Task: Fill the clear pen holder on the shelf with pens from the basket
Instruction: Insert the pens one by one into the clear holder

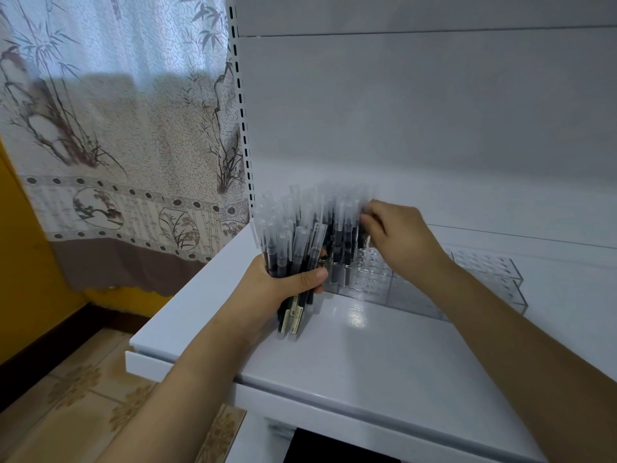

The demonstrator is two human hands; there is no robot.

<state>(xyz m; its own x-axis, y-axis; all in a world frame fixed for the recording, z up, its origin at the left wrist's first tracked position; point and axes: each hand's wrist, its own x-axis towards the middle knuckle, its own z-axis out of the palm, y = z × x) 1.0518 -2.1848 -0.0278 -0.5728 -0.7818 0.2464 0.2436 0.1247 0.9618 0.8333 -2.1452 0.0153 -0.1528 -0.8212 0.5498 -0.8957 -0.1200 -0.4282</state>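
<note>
My left hand (287, 282) grips a thick bundle of pens (290, 242) with frosted caps and dark barrels, held upright just above the white shelf (367, 355). The clear pen holder (484, 272), a stepped acrylic rack with rows of round holes, stands on the shelf behind my hands. Several pens (340, 242) stand in its left holes. My right hand (397, 242) is over that left part, fingers pinched on the top of one pen (362, 228) standing in the rack. The basket is out of view.
The shelf's white back panel (417, 111) rises right behind the rack. A slotted upright (242, 105) marks the shelf's left end, with a patterned curtain (110, 128) beyond it. Tiled floor (76, 396) lies below left. A dark object (334, 449) shows under the shelf.
</note>
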